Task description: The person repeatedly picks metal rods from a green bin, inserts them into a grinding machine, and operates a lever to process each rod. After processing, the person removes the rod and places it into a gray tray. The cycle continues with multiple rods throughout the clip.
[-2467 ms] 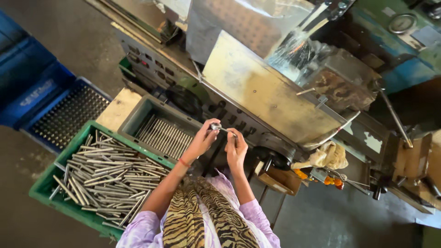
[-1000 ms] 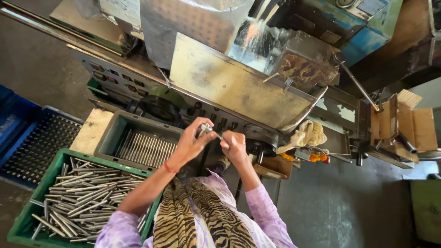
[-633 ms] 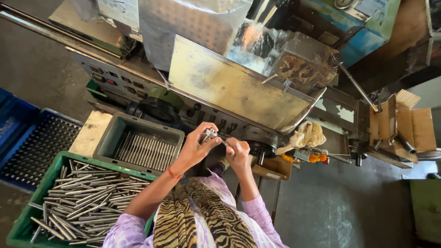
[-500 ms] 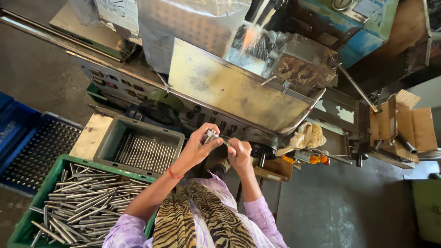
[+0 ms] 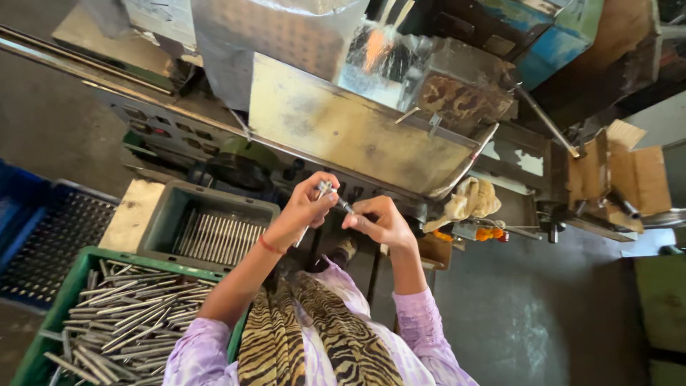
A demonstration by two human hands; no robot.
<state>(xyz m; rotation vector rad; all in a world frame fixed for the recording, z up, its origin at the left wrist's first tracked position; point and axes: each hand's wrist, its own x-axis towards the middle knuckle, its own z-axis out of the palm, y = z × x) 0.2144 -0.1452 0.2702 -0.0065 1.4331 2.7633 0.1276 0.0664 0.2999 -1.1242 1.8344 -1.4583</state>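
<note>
My left hand point(image 5: 304, 209) and my right hand point(image 5: 379, 221) meet in front of a large metal machine point(image 5: 357, 129). Both pinch a thin metal rod point(image 5: 334, 196) held between them, its shiny end poking up above my left fingers. A red band circles my left wrist. Below my left arm a green crate point(image 5: 53, 314) holds several loose metal rods point(image 5: 121, 322). A grey tray point(image 5: 207, 229) beside it carries rods laid in a neat row.
A blue perforated crate point(image 5: 43, 236) sits at the far left on the floor. A crumpled yellowish cloth point(image 5: 468, 200) and orange bits lie on the machine's right ledge. Cardboard pieces point(image 5: 622, 179) stand at the right. Grey concrete floor point(image 5: 543, 314) lies lower right.
My hands stay together on the rod in front of the machine, shifting slightly. The view has moved a little, showing less of the green crate.
</note>
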